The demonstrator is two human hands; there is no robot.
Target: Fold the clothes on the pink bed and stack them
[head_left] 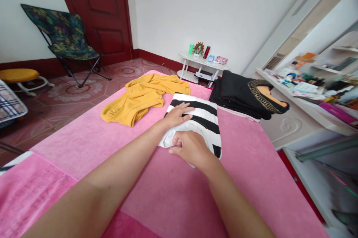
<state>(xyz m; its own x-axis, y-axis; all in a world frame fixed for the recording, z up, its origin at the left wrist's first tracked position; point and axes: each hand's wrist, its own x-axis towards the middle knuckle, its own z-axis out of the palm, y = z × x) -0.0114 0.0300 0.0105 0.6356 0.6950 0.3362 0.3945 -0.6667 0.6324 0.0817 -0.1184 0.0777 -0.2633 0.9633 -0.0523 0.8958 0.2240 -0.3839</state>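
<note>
Pink plush cover (pixel 243 174): soft and wide, under all the clothes, with a plain white wall (pixel 173 7) and a dark red panelled door (pixel 103 7) behind.
Black-and-white striped cloth top (pixel 207 119): on the pink cover, right in front of the person. It looks folded into a flat block, with its round white neck part (pixel 168 138) on the near side.
Left hand (pixel 179 115): flat on the stripes, fingers spread, pressing from above and gripping nothing.
Right hand (pixel 193 149): fingers curled in over the white neck part. It may be pinching some cloth, but I cannot tell, because the hand hides it.
Rumpled mustard-yellow cloth garment (pixel 140 100): lying to the left and past the striped top, close by.
Black folded clothes with a gold-patterned neck (pixel 237 91): piled just beyond the striped top, on the right.
Flat palm: best to press softly, so the block does not slide or twist.
Curled fingers: small, slow pulls should be best. A big tug could bunch the neck part up.
Stripes: good to watch. If they look wavy, smooth them from the middle out to the edges.
</note>
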